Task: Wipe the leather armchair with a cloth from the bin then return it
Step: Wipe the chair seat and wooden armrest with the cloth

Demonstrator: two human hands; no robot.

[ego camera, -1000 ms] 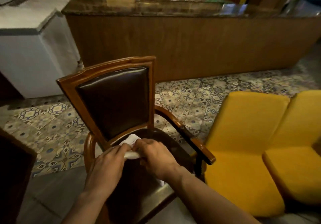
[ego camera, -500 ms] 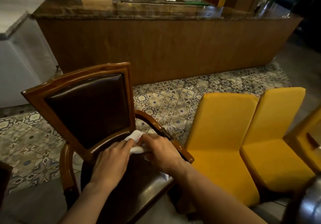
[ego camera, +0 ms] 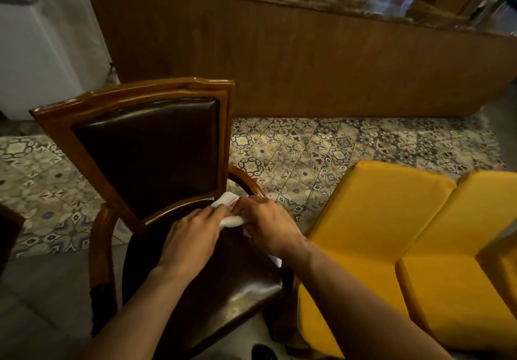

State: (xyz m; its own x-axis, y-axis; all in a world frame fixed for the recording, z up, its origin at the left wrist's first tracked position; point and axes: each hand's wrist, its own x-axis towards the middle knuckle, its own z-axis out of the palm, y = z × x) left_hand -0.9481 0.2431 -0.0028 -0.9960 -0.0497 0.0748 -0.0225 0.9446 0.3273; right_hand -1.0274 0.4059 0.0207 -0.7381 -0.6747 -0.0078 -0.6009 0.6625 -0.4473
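Observation:
The armchair (ego camera: 148,152) has a glossy wooden frame and dark brown leather on its back and seat, and stands at centre left. A white cloth (ego camera: 230,211) lies bunched on the seat near the chair's right arm. My left hand (ego camera: 193,236) presses on the cloth's left side. My right hand (ego camera: 268,228) grips its right side, and a corner of the cloth pokes out under that wrist. Both hands hide most of the cloth. No bin is in view.
Two yellow upholstered chairs (ego camera: 391,242) stand close on the right. A long wooden counter (ego camera: 307,60) runs along the back. A white cabinet (ego camera: 47,43) is at the upper left. Patterned tiles (ego camera: 307,158) cover the floor behind the armchair.
The view has shifted, so the armchair sits differently in the frame. Both hands stay together on the cloth at the back of the seat, nearer the right arm.

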